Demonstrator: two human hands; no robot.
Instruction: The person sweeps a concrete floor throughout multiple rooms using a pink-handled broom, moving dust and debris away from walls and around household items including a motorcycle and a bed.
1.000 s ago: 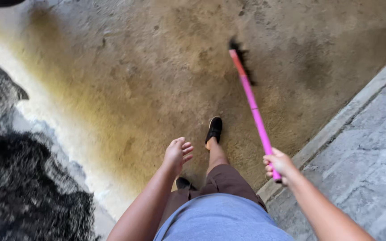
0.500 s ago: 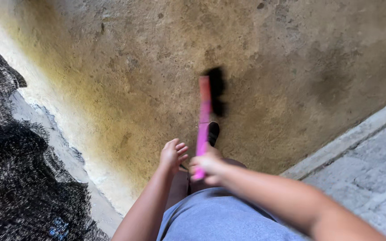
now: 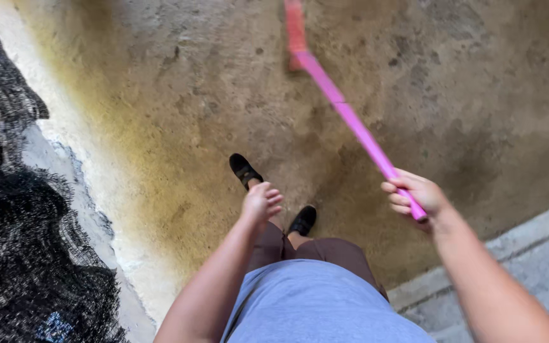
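My right hand (image 3: pixel 414 195) is closed around the near end of a pink broom handle (image 3: pixel 351 121). The handle slants up and to the left, and the broom's red head (image 3: pixel 295 32) is blurred near the top edge, over the stained concrete floor (image 3: pixel 179 108). My left hand (image 3: pixel 262 202) hangs free in front of my body with its fingers loosely curled and nothing in it. Below it are my two black shoes (image 3: pixel 244 169) on the floor, the left one further forward.
A mound of black netting (image 3: pixel 14 241) lies along the left edge beside a pale strip of floor. A raised grey stone step (image 3: pixel 528 254) runs across the lower right corner.
The broom has swung from in front of my body out ahead and to the right, its head now near the top edge. My right hand moved right. I have stepped forward.
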